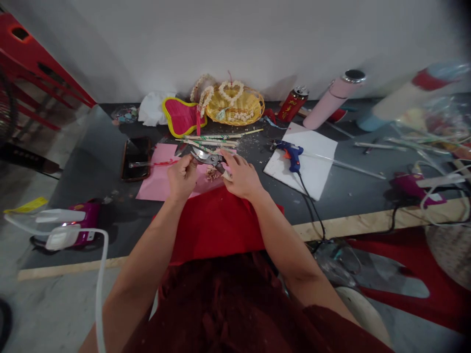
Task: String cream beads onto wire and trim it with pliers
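Observation:
My right hand [243, 175] is wrapped round the handles of a pair of pruning shears [206, 157], whose metal blades point left toward my other hand. My left hand [183, 175] is closed in a pinch at the blade tips; what it holds there is too small to make out. Under both hands lies a sheet of pink paper [156, 185] with a small pile of cut beige bits [212, 173] on it. Just beyond the shears are several printed paper-wrapped sticks [213, 140]. A red cloth [221, 225] covers my lap and meets the table edge.
A wicker basket [253, 100] with beige heart-shaped rings stands by the wall, beside a pink and yellow pouch [180, 117]. To the right are a glue gun [292, 154] on a white board [320, 181], a red can [293, 104] and a pink flask [331, 100]. A phone [136, 156] lies left.

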Available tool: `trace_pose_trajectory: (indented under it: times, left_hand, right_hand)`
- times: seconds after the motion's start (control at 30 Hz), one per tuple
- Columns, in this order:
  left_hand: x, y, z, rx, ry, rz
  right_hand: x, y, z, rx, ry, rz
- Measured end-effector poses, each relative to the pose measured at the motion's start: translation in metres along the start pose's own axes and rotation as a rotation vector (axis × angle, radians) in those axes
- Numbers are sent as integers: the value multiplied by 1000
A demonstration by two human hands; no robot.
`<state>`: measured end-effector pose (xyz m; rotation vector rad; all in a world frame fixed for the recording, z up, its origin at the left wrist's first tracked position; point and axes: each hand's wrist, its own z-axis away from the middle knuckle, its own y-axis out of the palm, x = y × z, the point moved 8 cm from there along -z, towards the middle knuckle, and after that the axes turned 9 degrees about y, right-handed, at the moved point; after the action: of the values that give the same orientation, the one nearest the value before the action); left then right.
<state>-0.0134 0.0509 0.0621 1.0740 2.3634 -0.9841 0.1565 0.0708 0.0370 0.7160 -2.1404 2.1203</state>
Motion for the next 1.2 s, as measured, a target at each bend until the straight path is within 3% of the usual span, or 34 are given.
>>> trace_pose_trajectory:
  times: [0.6,1.2]
  left_hand:
    - [-6,6,-3,81,-30,73]
    - [-2,6,-2,24,-53,77]
  right_hand:
    - [-1,1,-2,-15,-25,-28]
    - [0,0,1,23,39,23]
